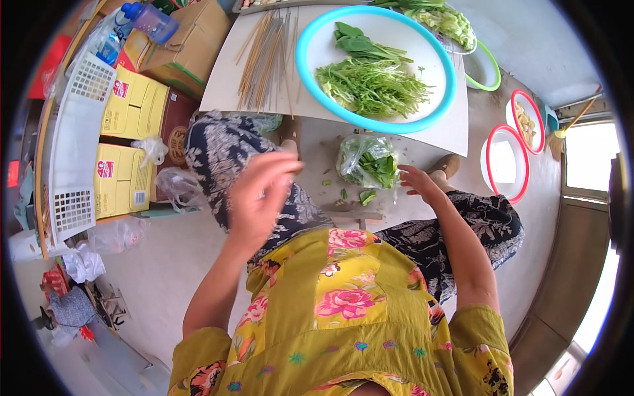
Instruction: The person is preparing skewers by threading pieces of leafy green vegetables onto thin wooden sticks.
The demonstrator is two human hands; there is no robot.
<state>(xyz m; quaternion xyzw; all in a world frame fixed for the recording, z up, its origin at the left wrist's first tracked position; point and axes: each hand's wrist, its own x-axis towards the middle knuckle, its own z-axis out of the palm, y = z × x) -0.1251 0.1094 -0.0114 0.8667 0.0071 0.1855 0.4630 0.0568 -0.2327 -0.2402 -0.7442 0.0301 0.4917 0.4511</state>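
My left hand (265, 195) is raised over my left thigh, blurred by motion. Its thumb stands off from the fingers, and I see nothing held in it. Over the floor between my legs, my right hand (419, 184) has its fingers spread and bent. Its fingertips are close beside a clear plastic bag (352, 154) of leafy greens (379, 167); whether they touch it I cannot tell. A loose green leaf (367, 197) lies near the bag. Ahead, a blue-rimmed white basin (303, 64) on the table holds broad-leaf greens (364, 42) and frilly greens (374, 89).
Wooden and metal skewers (265, 64) lie on the white table (218, 94), left of the basin. Yellow cartons (131, 104) and a cardboard box (190, 42) are stacked at left. Red-rimmed basins (526, 171) stand on the floor at right, near a broom (557, 138).
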